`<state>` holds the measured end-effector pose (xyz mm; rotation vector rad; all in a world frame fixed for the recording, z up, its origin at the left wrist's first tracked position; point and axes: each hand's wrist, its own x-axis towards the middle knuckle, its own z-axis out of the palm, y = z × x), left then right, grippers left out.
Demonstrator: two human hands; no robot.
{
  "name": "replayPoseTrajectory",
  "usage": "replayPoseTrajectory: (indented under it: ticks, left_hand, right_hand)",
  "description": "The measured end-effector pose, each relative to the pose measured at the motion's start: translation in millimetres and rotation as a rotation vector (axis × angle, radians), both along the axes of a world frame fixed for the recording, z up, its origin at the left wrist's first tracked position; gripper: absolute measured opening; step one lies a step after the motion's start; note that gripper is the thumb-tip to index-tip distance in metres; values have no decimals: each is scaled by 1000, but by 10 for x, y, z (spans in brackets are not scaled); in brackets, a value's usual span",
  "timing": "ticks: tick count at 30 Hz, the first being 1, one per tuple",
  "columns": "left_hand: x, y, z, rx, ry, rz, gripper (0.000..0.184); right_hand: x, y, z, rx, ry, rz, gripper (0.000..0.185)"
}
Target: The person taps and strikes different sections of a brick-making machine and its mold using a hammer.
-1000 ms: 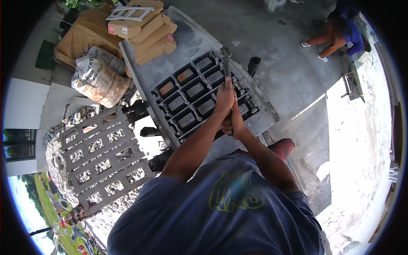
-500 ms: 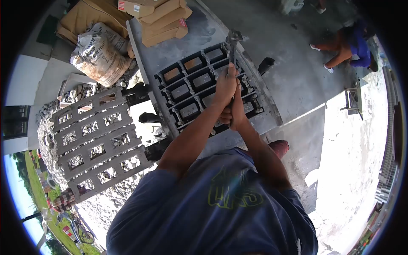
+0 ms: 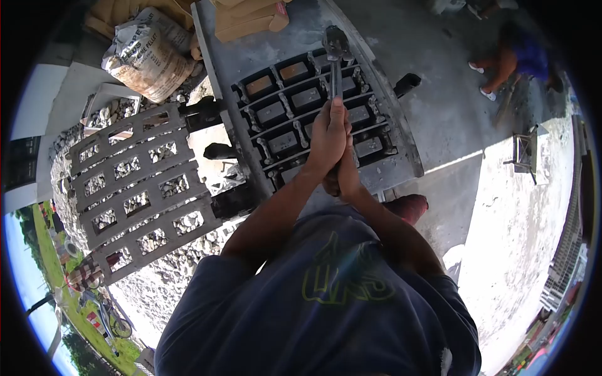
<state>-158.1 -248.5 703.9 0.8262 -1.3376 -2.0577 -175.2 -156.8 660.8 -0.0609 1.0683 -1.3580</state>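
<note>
Both of my hands grip the handle of a long hammer (image 3: 335, 69), whose dark, blocky head points away from me over the far edge of a black metal mould. My left hand (image 3: 327, 139) is wrapped round the handle with the thumb lying along it. Lower down, my right hand (image 3: 343, 172) is closed on the same handle, its fingers partly hidden behind my left wrist. Beneath them lies the mould (image 3: 290, 131), a frame of rectangular cells with rough metal links between them. I cannot tell whether the hammer touches it.
The mould rests on a grey metal table (image 3: 241, 56) with raised side rails. A slotted grey plate (image 3: 135, 166) extends over gravel at the left. Beyond it stand filled sacks (image 3: 147, 59); cardboard pieces (image 3: 251, 22) lie at the back. Another person (image 3: 520, 59) is at the far right.
The hammer head has shifted slightly left and away from me, and the handle now points more straight ahead. Both hands keep their grip. My view has tilted slightly.
</note>
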Motion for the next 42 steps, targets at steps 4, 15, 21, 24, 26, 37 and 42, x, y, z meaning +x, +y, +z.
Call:
replayPoseTrajectory:
  ticks: [4,15,21,24,26,37,42]
  left_hand:
    - [54,19,145,-217,157,10,46]
    - [-68,-100,175,-69,134,-19,41]
    - [1,29,-537,-40,46,-20,43]
    - [-36,-2,-708,56,-182,-100,50]
    - [-108,-58,-216,97,-43,-67,47]
    - [-329,-803,1372,-508,405,36,61]
    - [-449,-976,-439,56,-250,15,57]
  right_hand:
    - [46,-204,21,-119,468,-217,70]
    - [-71,-189,112,51,201,-71,74]
    - [112,-10,-164,32,232,-128,75]
    - [131,-2,-82,334,-196,-73,73]
    - [25,-69,31,118,-85,-90,73]
    - [-560,-1140,1156,-714,954,-278,63]
    - [-356,-908,-209,9,67,68,67]
